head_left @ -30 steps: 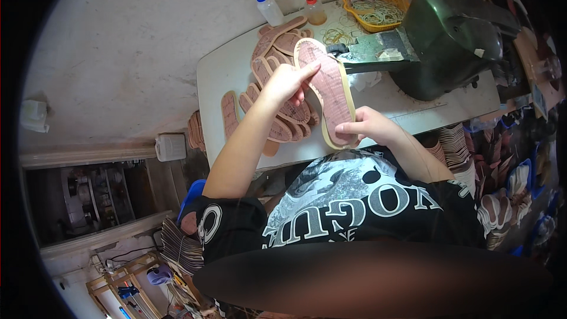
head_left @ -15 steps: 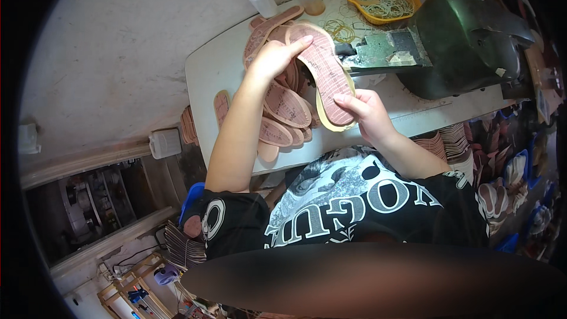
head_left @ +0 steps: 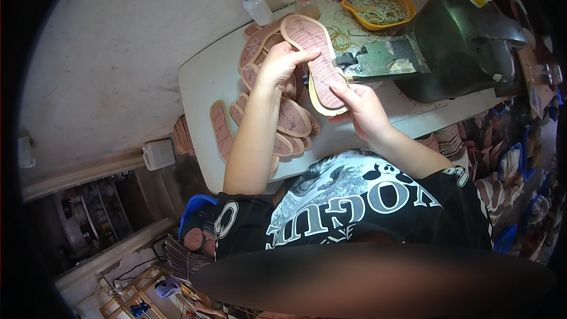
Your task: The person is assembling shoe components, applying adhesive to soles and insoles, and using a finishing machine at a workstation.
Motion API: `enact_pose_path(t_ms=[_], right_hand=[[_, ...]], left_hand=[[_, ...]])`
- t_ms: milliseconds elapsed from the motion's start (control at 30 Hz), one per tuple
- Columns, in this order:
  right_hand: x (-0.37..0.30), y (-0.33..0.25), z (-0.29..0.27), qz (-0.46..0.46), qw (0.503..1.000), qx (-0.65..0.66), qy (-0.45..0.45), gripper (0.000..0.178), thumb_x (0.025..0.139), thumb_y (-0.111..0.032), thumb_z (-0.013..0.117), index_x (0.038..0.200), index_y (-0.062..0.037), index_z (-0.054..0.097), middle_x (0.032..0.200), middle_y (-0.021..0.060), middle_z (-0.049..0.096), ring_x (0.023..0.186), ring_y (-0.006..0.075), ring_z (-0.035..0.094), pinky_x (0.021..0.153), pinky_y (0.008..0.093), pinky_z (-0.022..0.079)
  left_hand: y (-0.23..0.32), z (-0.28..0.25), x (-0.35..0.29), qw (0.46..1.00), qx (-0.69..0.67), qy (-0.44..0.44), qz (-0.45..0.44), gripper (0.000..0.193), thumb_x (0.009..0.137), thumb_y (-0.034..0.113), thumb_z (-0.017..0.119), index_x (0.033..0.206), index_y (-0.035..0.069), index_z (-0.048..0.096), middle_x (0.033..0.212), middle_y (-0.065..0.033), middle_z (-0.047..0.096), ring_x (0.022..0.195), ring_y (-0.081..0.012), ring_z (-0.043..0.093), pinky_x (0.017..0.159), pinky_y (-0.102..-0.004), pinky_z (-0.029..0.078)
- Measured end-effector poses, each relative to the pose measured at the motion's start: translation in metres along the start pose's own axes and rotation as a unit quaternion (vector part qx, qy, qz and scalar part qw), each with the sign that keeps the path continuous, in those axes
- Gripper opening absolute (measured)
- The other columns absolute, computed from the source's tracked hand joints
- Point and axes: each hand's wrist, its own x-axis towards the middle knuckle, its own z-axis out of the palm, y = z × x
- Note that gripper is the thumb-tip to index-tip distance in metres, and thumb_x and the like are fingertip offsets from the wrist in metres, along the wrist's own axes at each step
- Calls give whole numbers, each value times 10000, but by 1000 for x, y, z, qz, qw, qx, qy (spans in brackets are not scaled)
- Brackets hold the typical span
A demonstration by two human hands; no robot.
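Note:
Both my hands hold a pink shoe insole [head_left: 311,34] with a tan border, its surface marked with a grid texture. My left hand [head_left: 282,66] grips its left edge near the middle, thumb lying on top and the other fingers underneath. At the near end my right hand [head_left: 363,109] pinches it, thumb on top. A paler yellowish layer shows along the insole's lower left edge. Just right of the insole is the narrow end of the sewing machine's green arm [head_left: 384,59]; whether they touch I cannot tell. Several more pink insoles [head_left: 292,117] lie heaped behind and beside my left forearm.
The machine's dark body [head_left: 455,41] stands at the right of the white table [head_left: 198,82]. Along the back are a blue-capped bottle [head_left: 256,7], a red-tipped bottle [head_left: 307,6] and an orange basket [head_left: 378,3] of pale cord. Stacked shoe parts [head_left: 452,142] sit beyond the table, lower right.
My left hand has slid down from the insole's far end toward its middle. The insole is slightly more upright, its near end shifted left, and the whole view has moved a little.

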Motion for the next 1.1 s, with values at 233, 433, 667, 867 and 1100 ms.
enact_pose_path(t_ms=[233,433,667,867,1100], right_hand=[[-8,-3,9,64,997,12,-37,286,938,-256,589,1032,11,630,834,115,697,656,135,677,578,243,553],[2,3,16,24,998,57,14,280,951,-255,575,1047,4,618,834,120,695,676,150,686,617,244,557],[4,-3,20,37,996,76,42,316,966,-274,561,1081,17,600,870,146,697,726,175,699,655,253,564],[4,-7,27,44,995,73,52,383,975,-322,550,1121,30,586,922,162,691,759,176,701,683,253,567],[3,-9,30,61,992,98,58,404,981,-344,537,1136,27,581,938,164,689,783,184,702,696,268,572]], left_hand=[[-6,-11,3,1000,-1,13,10,301,787,68,754,1057,-23,657,966,-85,701,850,-157,662,786,-266,505],[11,-9,11,986,152,33,55,547,748,242,817,1132,-82,602,1111,-202,643,1071,-253,613,965,-371,469],[62,-6,31,660,703,-148,218,875,630,524,818,1333,83,543,1527,-221,279,1474,-301,69,1176,-424,113],[75,13,71,674,638,-372,3,378,710,319,830,933,56,673,869,-30,598,826,-147,553,755,-294,453],[80,17,63,707,600,-367,-65,422,743,354,810,920,56,569,782,7,565,759,-107,512,679,-275,431]])
